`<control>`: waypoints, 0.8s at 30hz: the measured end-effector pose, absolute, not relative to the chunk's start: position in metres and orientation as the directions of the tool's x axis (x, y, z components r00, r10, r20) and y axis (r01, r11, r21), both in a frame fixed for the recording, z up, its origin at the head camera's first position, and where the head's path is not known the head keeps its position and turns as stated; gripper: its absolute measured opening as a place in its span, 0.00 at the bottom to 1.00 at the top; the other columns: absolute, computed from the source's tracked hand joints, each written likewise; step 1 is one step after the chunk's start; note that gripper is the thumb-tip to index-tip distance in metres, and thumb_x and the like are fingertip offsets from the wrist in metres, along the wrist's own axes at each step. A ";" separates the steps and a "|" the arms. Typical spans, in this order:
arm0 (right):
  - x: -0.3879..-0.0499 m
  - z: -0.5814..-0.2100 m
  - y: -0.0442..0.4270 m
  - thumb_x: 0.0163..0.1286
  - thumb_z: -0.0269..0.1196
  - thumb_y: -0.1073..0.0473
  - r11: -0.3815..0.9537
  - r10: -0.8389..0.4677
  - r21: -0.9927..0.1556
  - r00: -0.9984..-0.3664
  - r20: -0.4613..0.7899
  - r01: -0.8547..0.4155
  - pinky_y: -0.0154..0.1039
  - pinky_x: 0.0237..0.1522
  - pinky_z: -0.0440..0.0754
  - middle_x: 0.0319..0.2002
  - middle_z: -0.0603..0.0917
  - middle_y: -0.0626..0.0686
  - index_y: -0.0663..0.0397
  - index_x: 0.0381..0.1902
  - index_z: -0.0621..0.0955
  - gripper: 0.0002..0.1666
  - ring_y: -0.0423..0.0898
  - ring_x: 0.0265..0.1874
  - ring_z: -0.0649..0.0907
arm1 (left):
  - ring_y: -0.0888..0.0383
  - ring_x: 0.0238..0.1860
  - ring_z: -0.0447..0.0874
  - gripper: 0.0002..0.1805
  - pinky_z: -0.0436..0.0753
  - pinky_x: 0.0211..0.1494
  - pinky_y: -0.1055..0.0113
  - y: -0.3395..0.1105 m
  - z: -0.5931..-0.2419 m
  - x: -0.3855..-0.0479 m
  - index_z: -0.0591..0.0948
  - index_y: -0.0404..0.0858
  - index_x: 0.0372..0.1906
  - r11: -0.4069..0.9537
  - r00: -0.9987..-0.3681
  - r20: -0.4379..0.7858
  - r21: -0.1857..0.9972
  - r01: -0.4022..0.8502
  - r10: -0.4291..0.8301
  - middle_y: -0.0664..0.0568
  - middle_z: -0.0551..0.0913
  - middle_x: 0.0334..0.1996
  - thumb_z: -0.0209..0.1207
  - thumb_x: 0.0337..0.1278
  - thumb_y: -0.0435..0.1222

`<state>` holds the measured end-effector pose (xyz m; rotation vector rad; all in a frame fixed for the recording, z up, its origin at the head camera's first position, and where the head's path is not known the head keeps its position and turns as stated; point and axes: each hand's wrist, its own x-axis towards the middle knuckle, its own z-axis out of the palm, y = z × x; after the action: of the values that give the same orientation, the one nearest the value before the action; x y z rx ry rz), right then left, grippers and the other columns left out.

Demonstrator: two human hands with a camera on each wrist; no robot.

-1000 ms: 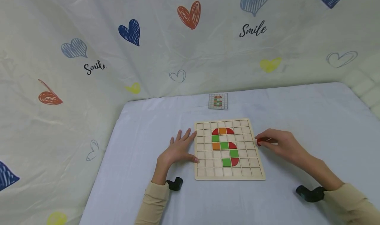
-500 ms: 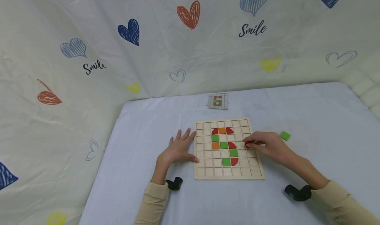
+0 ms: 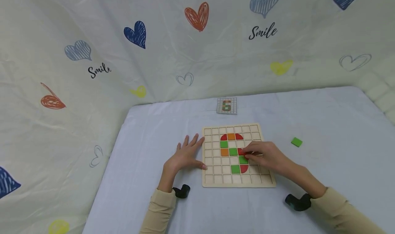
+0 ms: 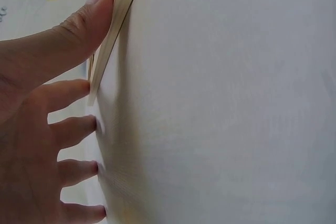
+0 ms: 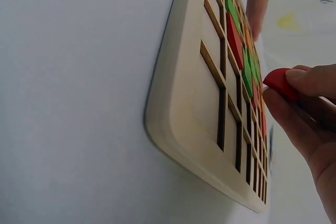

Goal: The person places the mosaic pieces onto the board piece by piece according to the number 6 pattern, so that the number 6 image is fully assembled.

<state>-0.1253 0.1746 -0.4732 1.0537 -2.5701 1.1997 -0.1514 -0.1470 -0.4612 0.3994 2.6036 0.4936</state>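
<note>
A wooden grid board (image 3: 213,180) lies on the table with red, orange and green tiles set in its squares. My left hand (image 3: 184,157) rests at the board's left edge, fingers spread, with thumb and forefinger touching the rim. In the left wrist view the thumb (image 4: 79,32) lies against the board's side. Over the middle of the board, my right hand (image 3: 266,154) pinches a red quarter-round tile (image 5: 281,81) between thumb and fingers. The tile is held above the squares, near a green tile (image 3: 243,159) and a red one that the fingertips partly cover.
A pattern card (image 3: 226,105) with a coloured figure on a grid lies behind the board. A loose green square tile (image 3: 297,142) lies on the white cloth to the right. Behind the table hangs a white curtain (image 3: 160,55) printed with hearts.
My right hand has moved left from beside the board to over its middle, carrying the red tile. This uncovers the loose green tile. My left hand has stayed put.
</note>
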 end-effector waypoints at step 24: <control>-0.124 -0.475 0.132 0.62 0.74 0.69 0.341 -0.683 -0.705 -0.679 0.269 -0.622 0.32 0.40 0.87 0.34 0.90 0.46 0.55 0.39 0.89 0.08 0.35 0.32 0.83 | 0.38 0.84 0.31 0.62 0.40 0.80 0.32 -0.144 -0.457 -0.150 0.52 0.51 0.84 0.893 -0.849 -0.392 0.411 0.182 0.354 0.51 0.43 0.85 0.77 0.48 0.54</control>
<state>-0.1241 0.1324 -0.4751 1.2828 -2.6322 1.3290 -0.1498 -0.1442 -0.4570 0.3895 2.5909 0.5009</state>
